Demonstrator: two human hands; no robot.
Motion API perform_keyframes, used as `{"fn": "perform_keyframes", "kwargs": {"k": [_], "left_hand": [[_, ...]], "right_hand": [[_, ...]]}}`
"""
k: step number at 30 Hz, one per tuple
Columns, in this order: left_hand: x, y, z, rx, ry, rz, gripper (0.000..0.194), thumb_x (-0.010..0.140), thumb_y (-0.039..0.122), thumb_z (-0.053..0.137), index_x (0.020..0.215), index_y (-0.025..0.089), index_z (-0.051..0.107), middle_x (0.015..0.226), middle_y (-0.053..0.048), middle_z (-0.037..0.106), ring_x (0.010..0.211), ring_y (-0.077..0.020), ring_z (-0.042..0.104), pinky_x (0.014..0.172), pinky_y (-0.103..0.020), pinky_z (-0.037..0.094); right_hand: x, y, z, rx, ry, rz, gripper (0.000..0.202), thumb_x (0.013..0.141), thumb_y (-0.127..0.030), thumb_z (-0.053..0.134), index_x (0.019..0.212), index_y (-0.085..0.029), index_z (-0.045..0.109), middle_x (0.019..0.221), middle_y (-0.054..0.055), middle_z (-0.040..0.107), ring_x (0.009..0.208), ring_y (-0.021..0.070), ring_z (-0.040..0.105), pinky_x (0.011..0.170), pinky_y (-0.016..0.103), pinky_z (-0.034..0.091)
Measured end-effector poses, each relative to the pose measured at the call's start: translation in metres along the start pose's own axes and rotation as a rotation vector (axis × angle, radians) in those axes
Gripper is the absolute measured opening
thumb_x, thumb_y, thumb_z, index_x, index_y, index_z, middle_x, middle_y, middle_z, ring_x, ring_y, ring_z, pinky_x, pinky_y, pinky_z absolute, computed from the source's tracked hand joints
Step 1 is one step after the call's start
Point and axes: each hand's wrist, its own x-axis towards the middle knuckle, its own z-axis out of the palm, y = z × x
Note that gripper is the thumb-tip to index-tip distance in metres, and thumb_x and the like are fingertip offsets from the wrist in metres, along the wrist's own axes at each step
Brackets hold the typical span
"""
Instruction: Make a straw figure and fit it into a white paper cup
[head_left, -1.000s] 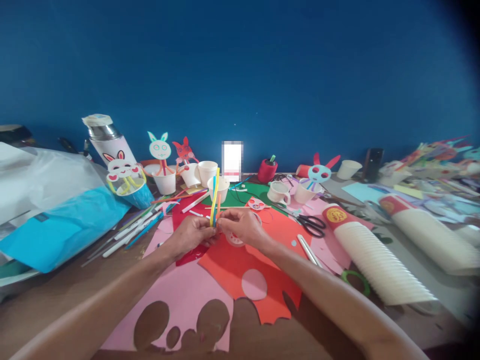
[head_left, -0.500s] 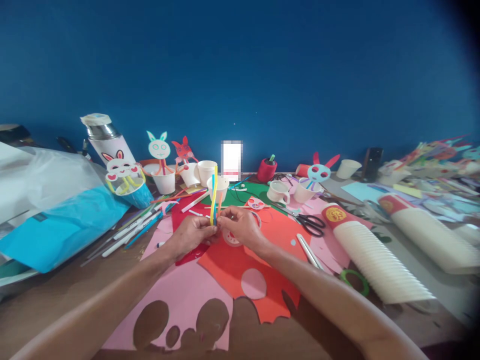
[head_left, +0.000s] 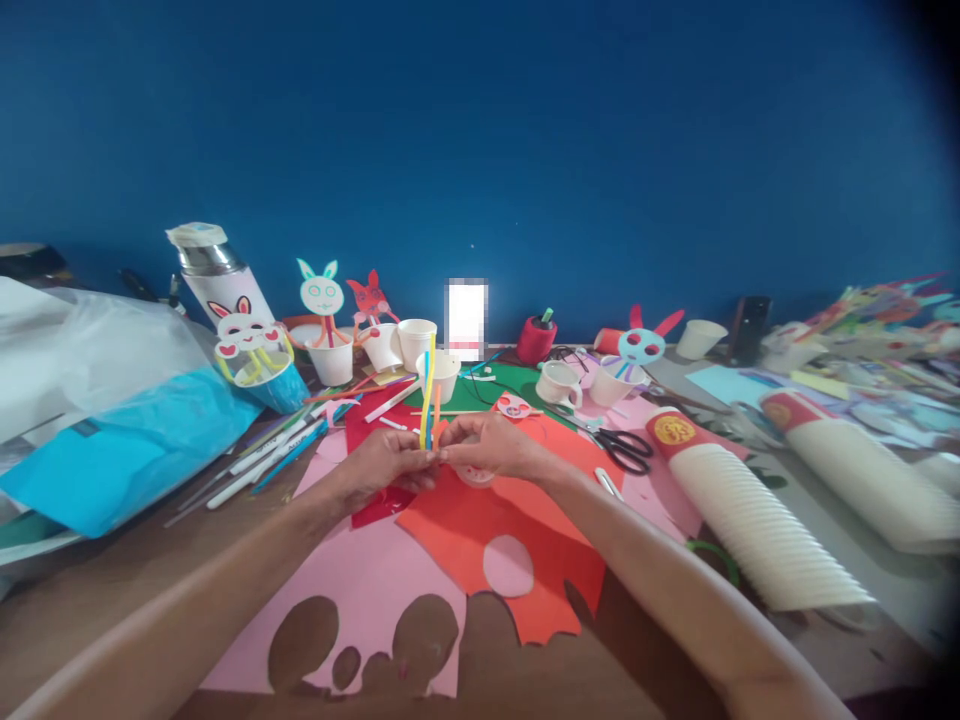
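the left hand point(head_left: 384, 466) pinches the paper strips point(head_left: 429, 405) low, their long axis rising near upright; the right hand point(head_left: 489, 446) is just beside, its grip unclear.

Strips point(head_left: 428, 405) before cup point(head_left: 445, 378), seemingly.

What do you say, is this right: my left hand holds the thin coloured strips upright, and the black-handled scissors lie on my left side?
Not quite: the head view shows the scissors on your right side. Your left hand does hold the thin coloured strips upright.
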Motion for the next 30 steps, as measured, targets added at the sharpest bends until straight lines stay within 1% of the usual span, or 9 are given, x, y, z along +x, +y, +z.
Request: {"fn": "perform_keyframes", "kwargs": {"k": [6,9,13,15,18,21,24,27,30], "left_hand": [[0.001,-0.002,0.001,-0.055,-0.002,-0.022,0.029,0.060,0.035,0.073,0.072,0.011,0.062,0.062,-0.004,0.065,0.053,-0.0108,0.059,0.052,-0.021,0.045],[0.001,-0.002,0.001,-0.079,0.001,-0.024,0.029,0.060,0.034,0.073,0.072,0.011,0.061,0.060,-0.004,0.064,0.052,-0.0107,0.060,0.051,-0.020,0.044],[0.000,-0.002,0.001,-0.139,0.011,-0.056,0.031,0.060,0.035,0.073,0.074,0.010,0.061,0.064,-0.004,0.064,0.054,-0.0110,0.060,0.049,-0.019,0.043],[-0.001,-0.002,0.000,-0.172,0.018,-0.055,0.030,0.062,0.034,0.073,0.076,0.010,0.062,0.065,-0.004,0.063,0.057,-0.0109,0.059,0.050,-0.020,0.045],[-0.002,0.000,0.001,-0.224,0.049,-0.021,0.028,0.060,0.032,0.074,0.074,0.011,0.063,0.061,-0.001,0.058,0.053,-0.0084,0.053,0.046,-0.018,0.042],[-0.002,0.001,0.003,-0.292,0.093,-0.010,0.024,0.060,0.028,0.075,0.070,0.010,0.062,0.053,0.002,0.053,0.046,-0.0055,0.047,0.042,-0.016,0.038],[-0.002,0.001,0.005,-0.355,0.107,0.022,0.017,0.065,0.023,0.071,0.071,0.010,0.063,0.049,0.003,0.050,0.043,-0.0041,0.044,0.044,-0.016,0.038],[-0.001,0.000,0.007,-0.413,0.105,0.068,0.010,0.069,0.018,0.067,0.069,0.010,0.062,0.048,0.002,0.050,0.043,-0.0047,0.045,0.044,-0.016,0.040],[-0.001,-0.001,0.008,-0.496,0.136,0.073,0.010,0.069,0.014,0.067,0.064,0.011,0.059,0.048,0.002,0.051,0.044,-0.0051,0.046,0.045,-0.016,0.042]], "right_hand": [[-0.001,-0.002,0.001,-0.132,0.044,-0.050,0.008,0.068,-0.022,0.059,0.074,-0.020,0.064,0.075,-0.002,0.066,0.071,0.0128,0.059,0.063,0.022,0.042],[-0.001,-0.004,0.003,-0.181,0.097,-0.029,0.008,0.066,-0.020,0.059,0.073,-0.020,0.063,0.074,-0.002,0.065,0.068,0.0123,0.058,0.062,0.022,0.042],[-0.002,-0.005,0.007,-0.232,0.170,-0.008,0.010,0.065,-0.019,0.058,0.075,-0.021,0.062,0.074,-0.003,0.064,0.068,0.0126,0.057,0.059,0.021,0.040],[-0.002,-0.006,0.008,-0.197,0.163,-0.050,0.013,0.067,-0.018,0.056,0.078,-0.021,0.061,0.075,-0.003,0.064,0.067,0.0119,0.057,0.058,0.021,0.040],[-0.001,-0.006,0.008,-0.162,0.182,-0.122,0.011,0.070,-0.021,0.057,0.081,-0.020,0.061,0.077,-0.002,0.063,0.070,0.0125,0.057,0.060,0.021,0.041],[-0.001,-0.008,0.008,-0.192,0.285,-0.236,0.012,0.072,-0.026,0.060,0.082,-0.021,0.062,0.086,0.000,0.062,0.081,0.0146,0.056,0.070,0.024,0.042],[-0.002,-0.011,0.011,-0.195,0.383,-0.327,0.009,0.078,-0.022,0.055,0.082,-0.021,0.063,0.087,0.001,0.061,0.083,0.0138,0.056,0.074,0.024,0.041],[-0.007,-0.017,0.017,-0.208,0.399,-0.322,0.014,0.081,-0.018,0.049,0.081,-0.021,0.063,0.079,-0.001,0.064,0.075,0.0115,0.057,0.069,0.022,0.040],[-0.012,-0.023,0.024,-0.318,0.404,-0.290,0.012,0.080,-0.019,0.053,0.081,-0.023,0.065,0.076,-0.002,0.065,0.071,0.0114,0.057,0.067,0.022,0.038]]}}
